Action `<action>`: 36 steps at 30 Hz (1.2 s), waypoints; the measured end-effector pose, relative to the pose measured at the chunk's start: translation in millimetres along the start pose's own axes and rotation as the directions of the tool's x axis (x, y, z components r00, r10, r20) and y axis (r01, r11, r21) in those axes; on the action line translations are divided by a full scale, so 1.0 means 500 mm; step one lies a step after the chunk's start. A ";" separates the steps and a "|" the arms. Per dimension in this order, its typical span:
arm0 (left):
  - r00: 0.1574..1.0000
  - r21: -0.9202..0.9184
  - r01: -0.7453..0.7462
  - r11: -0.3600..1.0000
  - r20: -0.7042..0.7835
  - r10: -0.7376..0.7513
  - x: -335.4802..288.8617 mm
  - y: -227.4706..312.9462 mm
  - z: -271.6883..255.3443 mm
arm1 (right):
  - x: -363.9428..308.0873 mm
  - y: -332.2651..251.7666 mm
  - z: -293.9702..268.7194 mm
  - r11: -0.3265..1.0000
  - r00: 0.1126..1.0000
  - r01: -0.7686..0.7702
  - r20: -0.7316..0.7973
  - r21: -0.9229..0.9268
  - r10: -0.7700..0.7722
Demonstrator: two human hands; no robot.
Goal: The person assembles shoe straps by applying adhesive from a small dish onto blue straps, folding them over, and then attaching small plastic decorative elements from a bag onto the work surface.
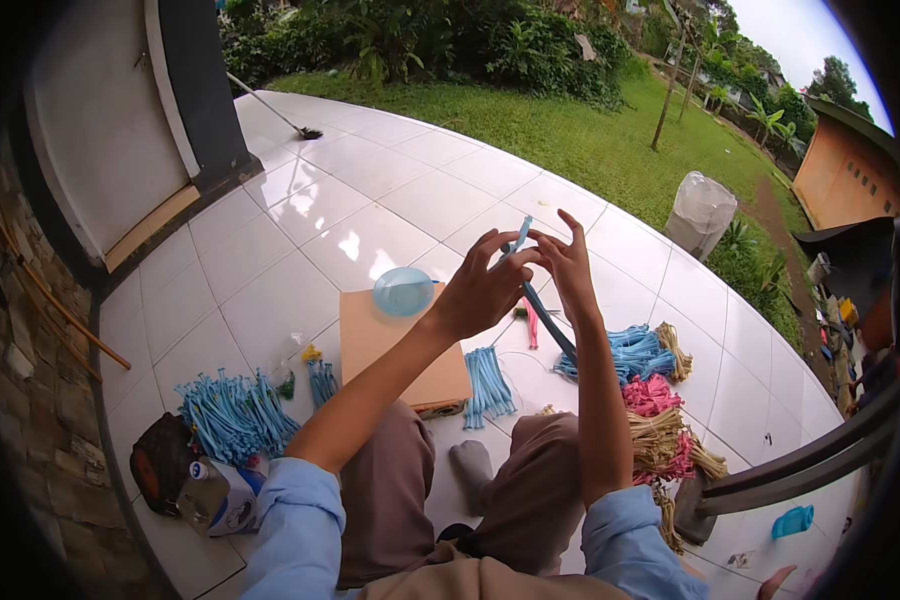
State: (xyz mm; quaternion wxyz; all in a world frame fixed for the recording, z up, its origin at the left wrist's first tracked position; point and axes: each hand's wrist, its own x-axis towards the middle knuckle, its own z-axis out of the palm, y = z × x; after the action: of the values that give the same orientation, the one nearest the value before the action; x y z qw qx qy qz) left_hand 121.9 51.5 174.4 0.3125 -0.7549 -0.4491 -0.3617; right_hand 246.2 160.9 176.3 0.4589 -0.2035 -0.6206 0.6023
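My left hand (pixel 485 292) is closed around a light blue cord-like strip (pixel 542 312), raised over the floor in front of my knees. Its short upper end sticks up above the fingers, while the long end hangs down behind my right wrist. Close against it, my right hand (pixel 568 272) pinches near the top of the strip, one finger lifted away; the exact contact is partly hidden. Beneath the hands lie a row of blue strips (pixel 489 385) and a small pink bundle (pixel 531 325). A cardboard sheet (pixel 395 355) carries a translucent blue bowl (pixel 403 291).
Blue bundles (pixel 625 353), pink bundles (pixel 652 396) and tan bundles (pixel 655 445) lie right. At left are a blue pile (pixel 235 415), a plastic jug (pixel 215 497) and a dark bag (pixel 160 462). A blue cup (pixel 793 522) lies far right, near a person's partly visible limb (pixel 776 582).
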 end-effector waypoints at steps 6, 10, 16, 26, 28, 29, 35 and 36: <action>0.943 -0.073 0.322 0.944 -0.058 -0.327 0.011 0.007 0.036 | -0.057 -0.001 -0.100 0.978 0.999 0.016 0.046 -0.207 -0.006; 0.804 -0.450 0.565 0.692 0.110 -0.585 -0.005 0.028 0.087 | -0.084 -0.009 -0.087 0.975 0.976 0.153 0.181 -0.161 -0.123; 0.518 -0.477 0.856 0.200 0.796 -0.313 -0.058 0.039 0.142 | -0.077 0.001 -0.012 0.962 0.954 0.213 0.251 -0.173 -0.166; 0.580 -0.558 0.807 0.193 0.687 -0.438 -0.045 0.030 0.058 | -0.074 0.040 0.002 0.992 0.974 0.027 -0.219 -0.127 -0.055; 0.538 -0.572 0.817 0.073 0.710 -0.454 -0.028 0.030 0.049 | -0.080 0.032 0.006 0.955 0.962 -0.003 -0.261 -0.297 -0.078; 0.496 -0.577 0.816 -0.034 0.729 -0.472 -0.024 0.031 0.041 | -0.082 0.029 0.014 0.957 0.966 -0.004 -0.249 -0.289 -0.071; 0.485 -0.811 0.584 -0.041 0.389 -0.783 -0.033 0.011 0.055 | -0.090 0.039 0.040 0.872 0.972 -0.206 -0.199 -0.444 0.128; 0.488 -0.823 0.566 -0.036 0.370 -0.790 -0.036 0.008 0.059 | -0.090 0.040 0.047 0.856 0.965 -0.252 -0.187 -0.451 0.185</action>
State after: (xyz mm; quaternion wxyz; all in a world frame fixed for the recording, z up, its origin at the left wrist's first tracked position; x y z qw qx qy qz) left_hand 127.4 65.1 142.8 -0.3109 -0.4205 -0.4587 -0.7184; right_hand 243.5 115.4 146.5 0.3656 -0.4190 -0.6881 0.4661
